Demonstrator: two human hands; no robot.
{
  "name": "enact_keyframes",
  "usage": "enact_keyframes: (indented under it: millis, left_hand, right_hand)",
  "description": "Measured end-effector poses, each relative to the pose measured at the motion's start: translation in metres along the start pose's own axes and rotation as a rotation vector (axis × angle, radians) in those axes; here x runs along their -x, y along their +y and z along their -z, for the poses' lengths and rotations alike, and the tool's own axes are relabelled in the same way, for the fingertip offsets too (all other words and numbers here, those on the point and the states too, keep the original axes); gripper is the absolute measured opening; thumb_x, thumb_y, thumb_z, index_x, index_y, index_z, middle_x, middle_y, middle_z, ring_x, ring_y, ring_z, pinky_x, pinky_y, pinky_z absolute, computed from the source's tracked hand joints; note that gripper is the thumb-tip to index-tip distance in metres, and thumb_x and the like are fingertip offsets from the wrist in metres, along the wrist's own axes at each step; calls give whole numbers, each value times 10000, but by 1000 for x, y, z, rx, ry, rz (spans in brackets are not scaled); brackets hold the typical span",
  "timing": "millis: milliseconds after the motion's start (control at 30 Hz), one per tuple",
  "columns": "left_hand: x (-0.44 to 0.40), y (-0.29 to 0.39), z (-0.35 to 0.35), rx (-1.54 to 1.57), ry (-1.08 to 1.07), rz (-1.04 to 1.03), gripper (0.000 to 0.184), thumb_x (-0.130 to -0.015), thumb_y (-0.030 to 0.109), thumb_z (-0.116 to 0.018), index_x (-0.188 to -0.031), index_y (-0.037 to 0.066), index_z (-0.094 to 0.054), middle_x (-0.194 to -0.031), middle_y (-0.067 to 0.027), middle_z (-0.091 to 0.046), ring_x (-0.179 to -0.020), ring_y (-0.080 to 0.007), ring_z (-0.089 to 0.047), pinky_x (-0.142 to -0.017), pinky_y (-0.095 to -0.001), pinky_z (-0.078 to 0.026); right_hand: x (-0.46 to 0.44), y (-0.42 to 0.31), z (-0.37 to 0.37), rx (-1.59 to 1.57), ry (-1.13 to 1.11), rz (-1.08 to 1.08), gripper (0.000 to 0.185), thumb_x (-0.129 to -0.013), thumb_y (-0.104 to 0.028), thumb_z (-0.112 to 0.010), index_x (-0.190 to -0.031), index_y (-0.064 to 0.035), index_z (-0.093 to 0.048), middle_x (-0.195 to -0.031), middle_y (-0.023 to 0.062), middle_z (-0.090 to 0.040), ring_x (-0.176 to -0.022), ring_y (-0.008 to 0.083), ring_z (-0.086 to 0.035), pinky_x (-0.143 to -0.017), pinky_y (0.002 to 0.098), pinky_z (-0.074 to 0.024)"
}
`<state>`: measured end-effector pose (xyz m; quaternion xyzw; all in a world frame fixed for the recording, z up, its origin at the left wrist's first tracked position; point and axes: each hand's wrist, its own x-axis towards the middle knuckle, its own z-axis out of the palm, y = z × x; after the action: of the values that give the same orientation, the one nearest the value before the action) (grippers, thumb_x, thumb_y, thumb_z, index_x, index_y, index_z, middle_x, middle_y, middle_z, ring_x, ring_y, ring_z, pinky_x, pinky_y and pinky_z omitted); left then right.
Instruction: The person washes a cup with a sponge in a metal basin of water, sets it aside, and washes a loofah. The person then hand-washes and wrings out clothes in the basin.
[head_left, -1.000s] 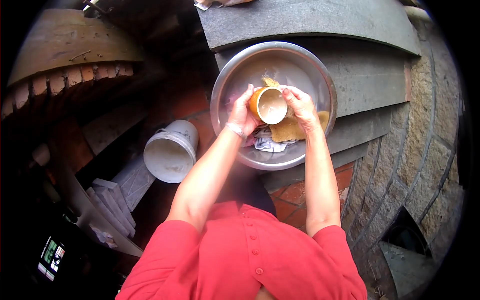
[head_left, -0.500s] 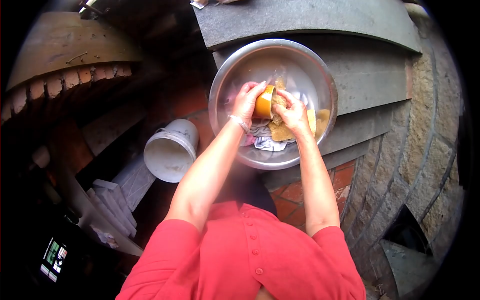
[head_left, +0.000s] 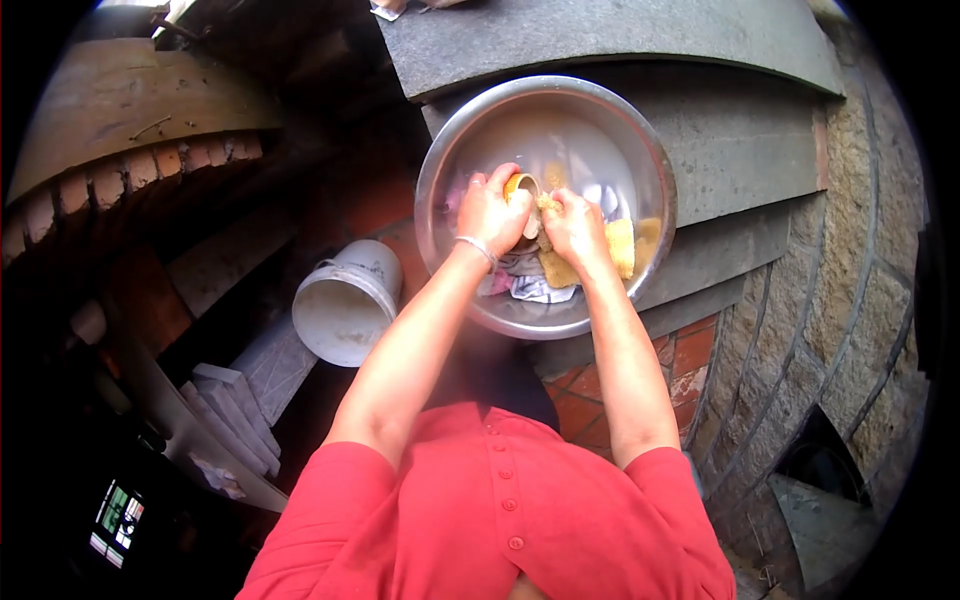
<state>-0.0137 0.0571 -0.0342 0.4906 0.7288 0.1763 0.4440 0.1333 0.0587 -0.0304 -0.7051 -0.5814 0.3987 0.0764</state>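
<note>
Over a large metal basin (head_left: 447, 150) of cloudy water, my left hand (head_left: 492, 214) is wrapped round a small yellow-brown cup (head_left: 516, 184), mostly hidden behind its fingers. Just to the right, my right hand (head_left: 577, 230) pinches a tan, fibrous scrubber (head_left: 547, 203) near the cup's mouth. A yellow sponge-like cloth (head_left: 620, 248) lies in the basin beside my right hand. Below the hands, white and grey cloth (head_left: 541, 288) sits in the water.
A white bucket (head_left: 343, 312) lies tilted on the floor, left of the basin. Grey stone steps (head_left: 740, 160) rise behind and right of it. A stone wall (head_left: 830, 290) runs down the right side. Stacked slabs (head_left: 235, 410) are at lower left.
The cup has turned from its mouth facing up at the camera to lying sideways in my left hand. My right hand has left its rim and now holds the scrubber.
</note>
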Motion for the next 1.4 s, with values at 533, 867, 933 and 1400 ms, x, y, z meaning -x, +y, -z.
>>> enact_keyframes:
  millis: [533, 867, 933, 1400]
  left_hand:
    - [17, -2, -14, -65, 251, -128, 252, -784, 216, -592, -1021, 185, -670, -974, -132, -568, -868, -327, -598, -750, -417, -500]
    - [19, -12, -15, 30, 352, -211, 239, -804, 292, -666, -989, 142, -683, -923, -136, -570, -816, -323, -596, -711, -418, -492]
    - [17, -13, -15, 33, 348, -210, 239, -807, 296, -664, -991, 144, -683, -928, -138, -571, -813, -323, -597, -708, -417, -492]
    - [16, -11, -17, 54, 398, -195, 221, -812, 303, -653, -974, 160, -697, -913, -123, -569, -802, -307, -597, -697, -407, -490]
  right_hand:
    - [-15, -25, -5, 268, -83, -16, 243, -812, -186, -563, -966, -23, -656, -932, 236, -656, -929, 407, -625, -830, 485, -486]
    - [-19, -18, -21, 182, 82, 182, 181, -813, -203, -590, -853, -27, -578, -787, 218, -656, -785, 427, -638, -732, 488, -506]
    - [-17, -22, -21, 133, 144, 319, 187, -813, -213, -589, -818, -28, -564, -756, 201, -658, -739, 433, -637, -705, 489, -511]
    - [-27, -21, -27, 322, 128, 280, 201, -816, -241, -575, -793, -43, -553, -689, 239, -628, -692, 435, -632, -650, 517, -504]
